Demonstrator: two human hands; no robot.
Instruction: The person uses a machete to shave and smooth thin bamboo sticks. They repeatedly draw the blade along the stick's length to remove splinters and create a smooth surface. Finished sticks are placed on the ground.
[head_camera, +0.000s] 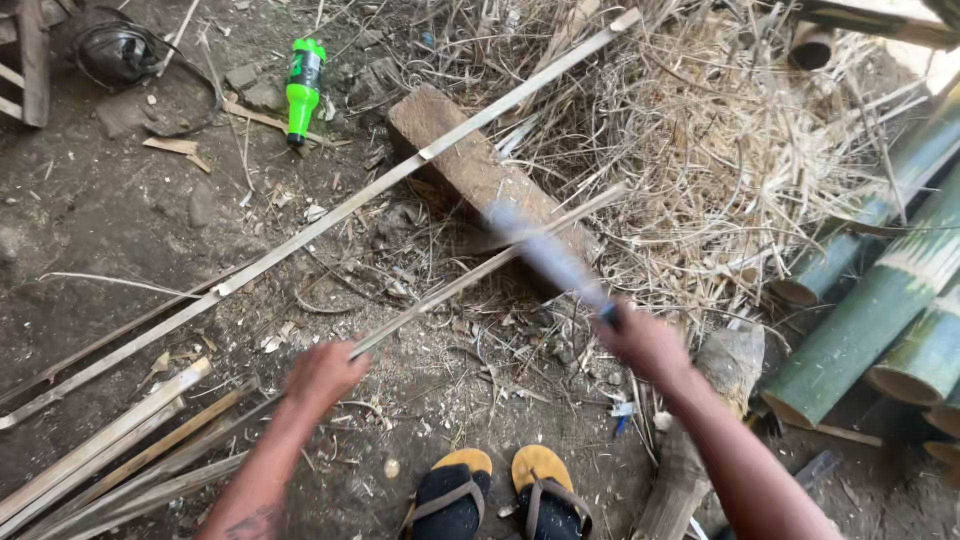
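— What does the left hand (325, 372) have hold of?

— It is closed around the near end of a thin bamboo strip (480, 270). The strip runs up and to the right from the fist, and its far end lies across a wooden block (480, 170) on the dirt floor (110, 220).

— And the right hand (640, 340)?

— Curled tight on the handle of a blade (545, 255), which shows only as a pale blur slanting up to the left, over the strip and the block. I cannot tell whether the edge touches the strip.

— What lies around them?

— A second, longer bamboo strip (330, 215) crosses the floor just beyond the first, also resting on the block. Split slats (110, 440) are heaped at lower left, near the left forearm. Thick green bamboo poles (880, 300) are stacked at the right, and a heap of dry shavings (720, 130) spreads behind the block. A green plastic bottle (303, 90) lies on the floor at upper left, well apart from both hands. Two feet in yellow-soled sandals (500, 485) show at the bottom edge.
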